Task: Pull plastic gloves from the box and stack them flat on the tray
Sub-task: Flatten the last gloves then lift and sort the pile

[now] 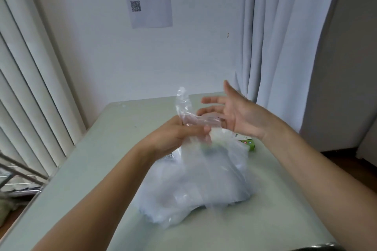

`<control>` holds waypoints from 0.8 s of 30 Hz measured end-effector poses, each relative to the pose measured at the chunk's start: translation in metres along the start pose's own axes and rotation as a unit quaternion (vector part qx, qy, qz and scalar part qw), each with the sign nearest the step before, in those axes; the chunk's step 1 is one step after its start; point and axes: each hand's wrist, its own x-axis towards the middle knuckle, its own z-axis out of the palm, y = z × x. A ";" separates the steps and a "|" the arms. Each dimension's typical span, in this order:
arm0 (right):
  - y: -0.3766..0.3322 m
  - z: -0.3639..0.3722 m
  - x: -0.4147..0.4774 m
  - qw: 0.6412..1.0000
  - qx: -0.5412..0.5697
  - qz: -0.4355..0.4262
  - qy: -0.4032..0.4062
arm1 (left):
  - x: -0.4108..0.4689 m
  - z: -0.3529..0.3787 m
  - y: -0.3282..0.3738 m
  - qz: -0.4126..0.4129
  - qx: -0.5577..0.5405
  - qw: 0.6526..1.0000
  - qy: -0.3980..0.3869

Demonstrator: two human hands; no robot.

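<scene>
Nearest me, the heap of clear plastic gloves (195,185) lies on the pale table (102,149); I can't make out a tray beneath it. Above the heap, my left hand (175,136) pinches one glove (184,106), whose long axis stands nearly upright. My right hand (234,112) is just right of it, fingers spread, palm facing the film, gripping nothing. To flatten it, I'd take its free end. Behind the heap peeks the green box (248,144).
</scene>
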 end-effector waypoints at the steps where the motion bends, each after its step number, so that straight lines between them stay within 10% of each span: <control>1: 0.012 -0.005 0.000 0.999 0.044 0.011 -0.001 | -0.005 0.000 -0.002 0.003 -0.037 0.999 0.030; 5: 0.057 -0.008 -0.011 0.986 0.136 0.063 -0.079 | -0.018 -0.007 -0.014 0.019 -0.162 0.973 0.161; 13: 0.082 0.025 -0.005 0.980 0.195 0.021 0.022 | -0.031 -0.014 -0.023 0.016 -0.262 0.902 0.342; 20: 0.073 0.053 0.007 0.960 -0.042 -0.114 0.252 | -0.054 -0.025 -0.020 0.001 -0.298 0.892 0.339; 24: 0.088 0.044 0.004 0.920 -0.227 -0.096 0.303 | -0.069 -0.025 -0.027 -0.091 -0.124 0.928 0.340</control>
